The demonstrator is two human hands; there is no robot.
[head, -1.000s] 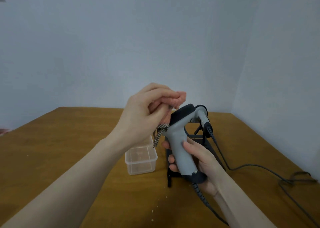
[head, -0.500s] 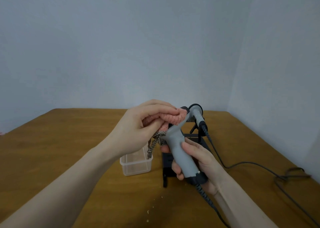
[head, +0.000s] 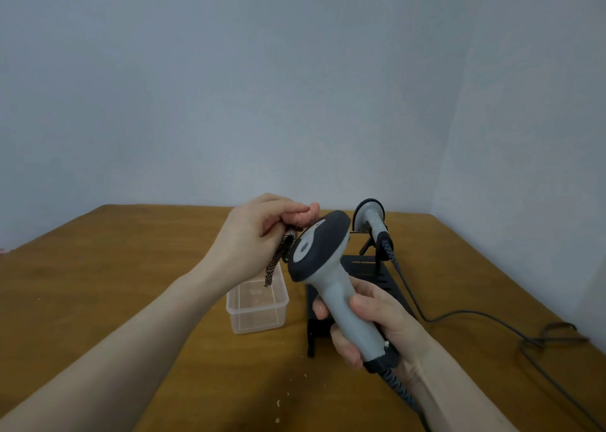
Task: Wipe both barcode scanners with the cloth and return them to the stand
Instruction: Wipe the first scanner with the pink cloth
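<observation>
My right hand (head: 377, 326) grips the grey handle of a barcode scanner (head: 323, 261), whose dark head tilts up and to the left. My left hand (head: 252, 238) holds a bunched pink cloth (head: 300, 219) against the left edge of that head; a checked corner of the cloth hangs below the fingers. A second grey scanner (head: 372, 217) sits in the black stand (head: 370, 269) behind, its coiled cord trailing down.
A clear plastic tub (head: 257, 303) stands on the wooden table (head: 114, 267) just left of the stand. A dark cable (head: 492, 320) runs right and loops near the table's right edge. Walls close the back and right side. Small crumbs lie near the front.
The held scanner has turned so the top of its dark head now faces me. My left hand with the cloth has slid from over the head to its left edge.
</observation>
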